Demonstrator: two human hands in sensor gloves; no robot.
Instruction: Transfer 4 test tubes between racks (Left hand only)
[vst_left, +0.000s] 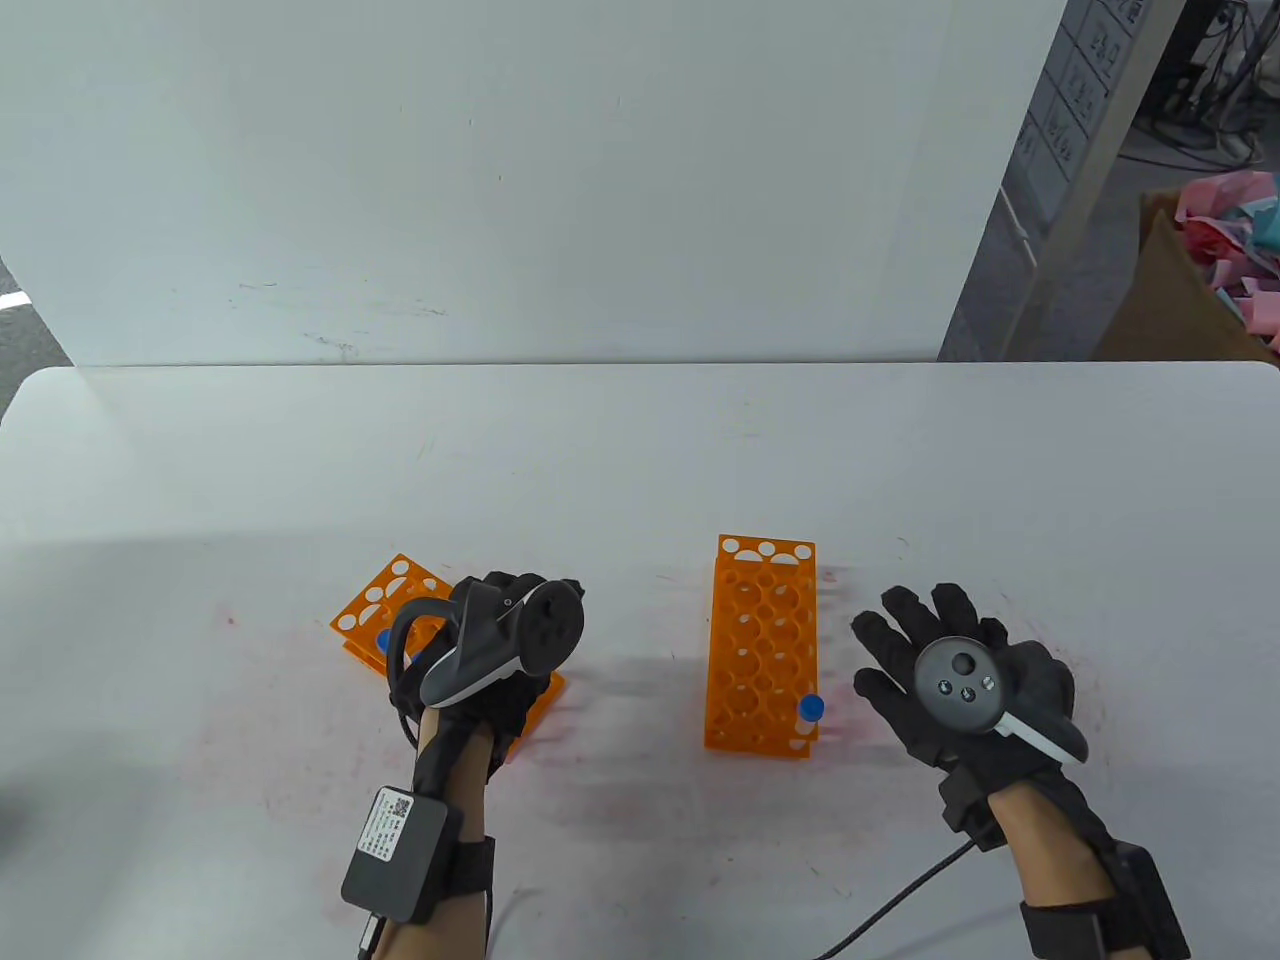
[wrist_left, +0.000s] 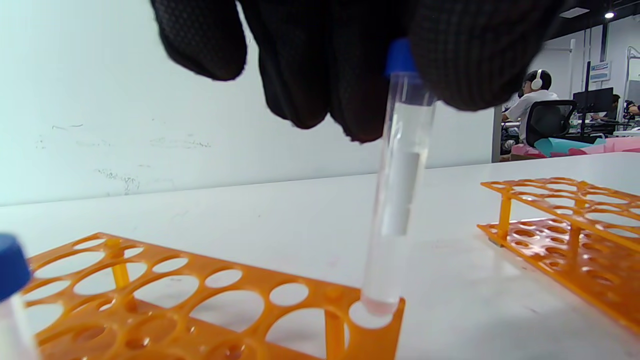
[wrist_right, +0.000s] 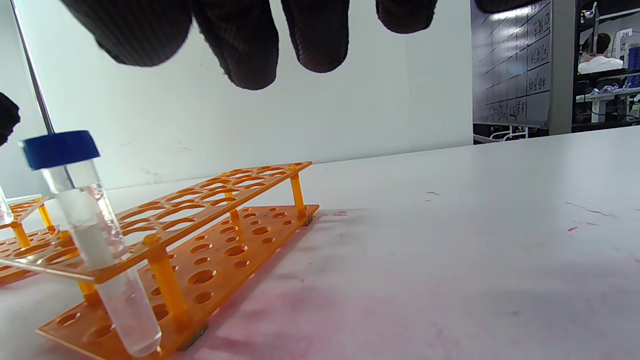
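Observation:
My left hand (vst_left: 510, 640) hovers over the left orange rack (vst_left: 385, 600). In the left wrist view its fingers (wrist_left: 350, 75) pinch the blue cap of a clear test tube (wrist_left: 400, 200), held nearly upright. The tube's tip sits in the corner hole of that rack (wrist_left: 200, 300). Another blue-capped tube (vst_left: 383, 640) stands in the same rack; its cap shows at the left wrist view's left edge (wrist_left: 10, 265). The right orange rack (vst_left: 760, 640) holds one blue-capped tube (vst_left: 810, 710) at its near right corner, also clear in the right wrist view (wrist_right: 85, 225). My right hand (vst_left: 950, 670) lies open and empty beside that rack.
A white board (vst_left: 500, 180) stands along the table's far edge. A cardboard box with pink scraps (vst_left: 1200, 280) sits off the table at the far right. Cables trail from both wrists near the front edge.

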